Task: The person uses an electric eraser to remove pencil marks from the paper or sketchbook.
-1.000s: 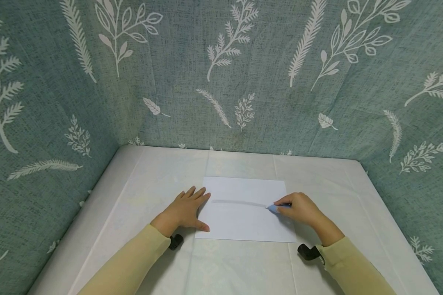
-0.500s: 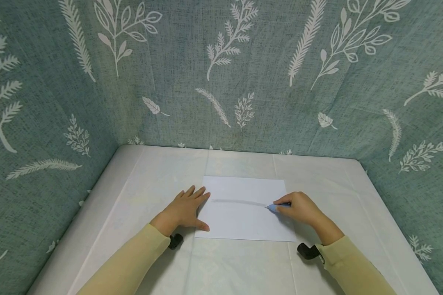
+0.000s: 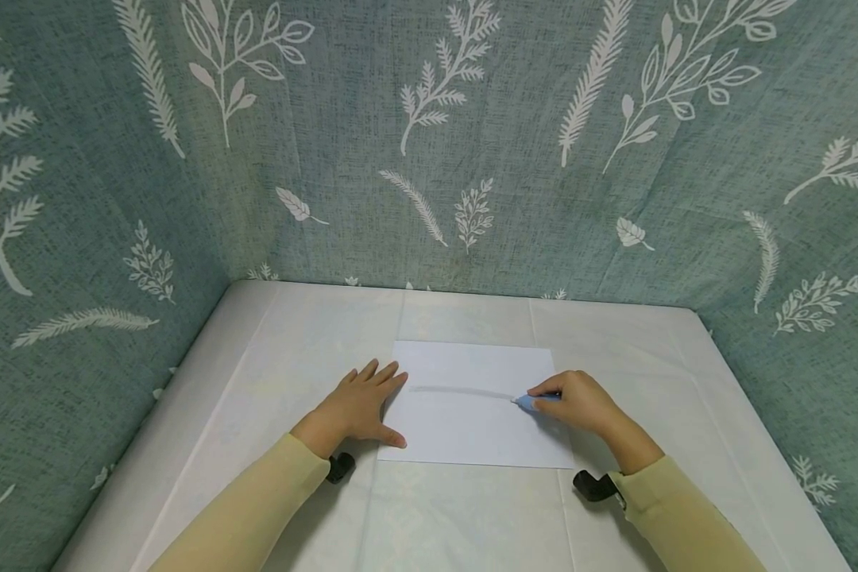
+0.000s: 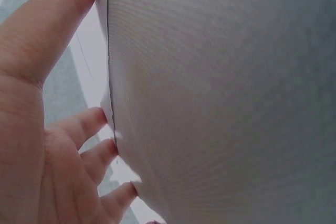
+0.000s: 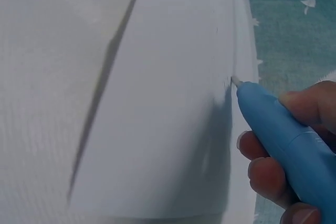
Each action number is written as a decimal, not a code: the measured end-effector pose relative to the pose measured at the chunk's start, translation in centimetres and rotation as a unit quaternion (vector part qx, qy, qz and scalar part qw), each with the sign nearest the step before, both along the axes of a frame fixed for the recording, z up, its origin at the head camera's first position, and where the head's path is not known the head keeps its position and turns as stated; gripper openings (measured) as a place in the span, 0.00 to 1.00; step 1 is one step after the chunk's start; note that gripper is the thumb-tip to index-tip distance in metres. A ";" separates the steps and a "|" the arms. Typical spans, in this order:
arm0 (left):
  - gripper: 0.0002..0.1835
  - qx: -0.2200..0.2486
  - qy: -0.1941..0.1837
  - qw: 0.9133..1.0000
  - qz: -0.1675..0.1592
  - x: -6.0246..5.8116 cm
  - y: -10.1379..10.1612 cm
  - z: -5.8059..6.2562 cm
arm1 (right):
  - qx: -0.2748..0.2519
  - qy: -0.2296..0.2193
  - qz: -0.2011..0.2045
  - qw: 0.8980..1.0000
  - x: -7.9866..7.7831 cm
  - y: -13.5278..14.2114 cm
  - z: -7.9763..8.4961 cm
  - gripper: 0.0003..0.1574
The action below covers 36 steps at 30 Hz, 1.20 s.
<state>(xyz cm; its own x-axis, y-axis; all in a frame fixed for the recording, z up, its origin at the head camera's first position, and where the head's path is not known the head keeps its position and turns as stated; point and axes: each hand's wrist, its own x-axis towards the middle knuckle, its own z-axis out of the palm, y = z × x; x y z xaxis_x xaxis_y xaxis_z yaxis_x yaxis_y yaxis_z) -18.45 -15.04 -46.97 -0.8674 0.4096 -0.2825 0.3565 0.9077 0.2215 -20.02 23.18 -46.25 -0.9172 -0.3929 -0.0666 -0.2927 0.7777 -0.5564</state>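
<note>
A white sheet of paper (image 3: 472,437) lies on the covered table, with a faint grey stripe (image 3: 457,390) running across its middle. My left hand (image 3: 353,407) is spread at the sheet's left edge, its fingertips and thumb resting on the paper and cloth. At the sheet's right side, my right hand (image 3: 579,403) grips a thick blue pen-shaped electric eraser (image 5: 283,135) between thumb and fingers. Its narrow white tip (image 5: 236,81) meets the paper at the stripe's right end. Tiny dark specks show on the paper around the tip in the right wrist view.
A white cloth (image 3: 465,516) with fold lines covers the table. Green fabric (image 3: 329,159) with white leaf prints rises behind it and at both sides. Black wrist cameras (image 3: 593,486) hang below the light yellow sleeves (image 3: 686,516).
The right hand and the electric eraser's tip have shifted very slightly left along the stripe. The left hand and the sheet stay where they were.
</note>
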 end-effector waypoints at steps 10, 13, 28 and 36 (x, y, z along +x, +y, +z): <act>0.62 -0.001 -0.001 1.000 0.002 0.0 0.1 0.1 | 0.003 0.003 -0.013 1.000 0.0 0.1 0.0 0.10; 0.62 -0.002 -0.001 1.000 0.004 0.0 0.1 0.1 | 0.000 -0.004 -0.005 1.000 0.0 0.0 0.0 0.09; 0.63 -0.004 0.002 1.000 0.003 -0.2 0.0 -0.6 | 0.003 0.006 -0.021 1.000 -0.2 0.2 -0.1 0.10; 0.62 0.007 0.004 1.000 -0.002 -0.1 -0.1 -0.2 | -0.004 0.005 -0.003 1.000 0.0 -0.1 0.1 0.10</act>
